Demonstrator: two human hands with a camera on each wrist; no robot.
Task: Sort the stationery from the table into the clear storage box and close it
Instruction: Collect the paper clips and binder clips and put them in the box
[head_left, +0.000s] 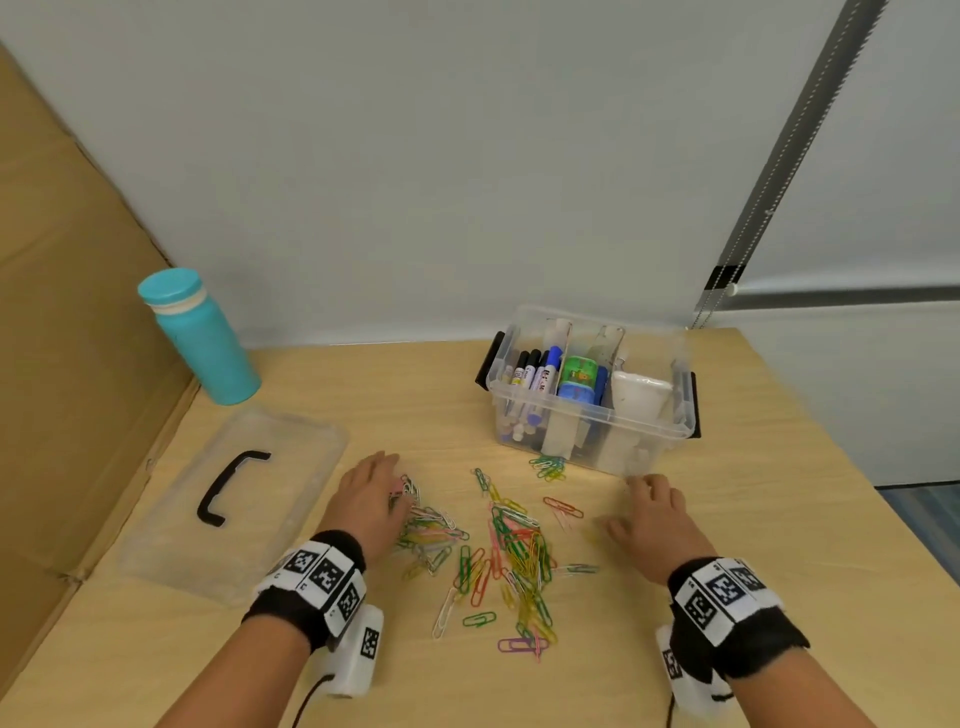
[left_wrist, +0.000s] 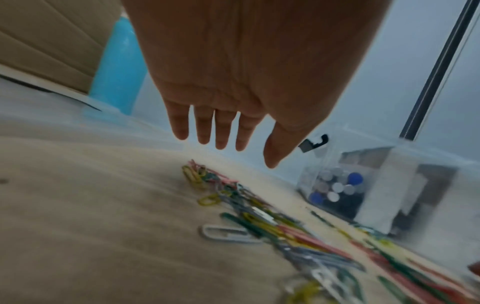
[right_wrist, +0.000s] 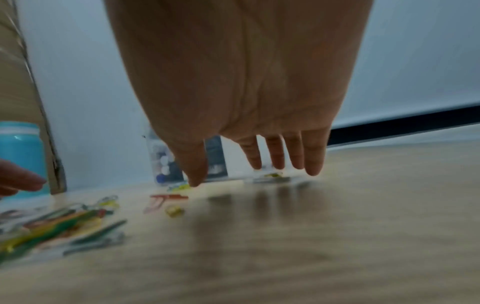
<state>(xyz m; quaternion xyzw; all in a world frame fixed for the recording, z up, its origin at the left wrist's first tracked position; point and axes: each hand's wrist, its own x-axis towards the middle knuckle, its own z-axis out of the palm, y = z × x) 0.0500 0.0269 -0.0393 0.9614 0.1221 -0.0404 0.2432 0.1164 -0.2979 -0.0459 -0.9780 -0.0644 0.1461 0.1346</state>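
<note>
Several coloured paper clips (head_left: 511, 551) lie scattered over the wooden table (head_left: 779, 467) between my hands, also blurred in the left wrist view (left_wrist: 259, 222) and the right wrist view (right_wrist: 64, 222). The clear storage box (head_left: 589, 395) stands open behind them, holding markers, tape and a white item. Its clear lid (head_left: 234, 499) with a black handle lies flat at the left. My left hand (head_left: 371, 499) hovers palm down over the left edge of the clips, fingers straight (left_wrist: 221, 131). My right hand (head_left: 657, 514) is spread flat just right of the clips, near the box's front, fingers straight (right_wrist: 275, 156).
A teal bottle (head_left: 200, 338) stands at the back left beside a cardboard panel (head_left: 67, 364). A few clips (head_left: 548, 466) lie against the box's front wall. The wall runs behind the table; the table's right edge falls off toward the floor.
</note>
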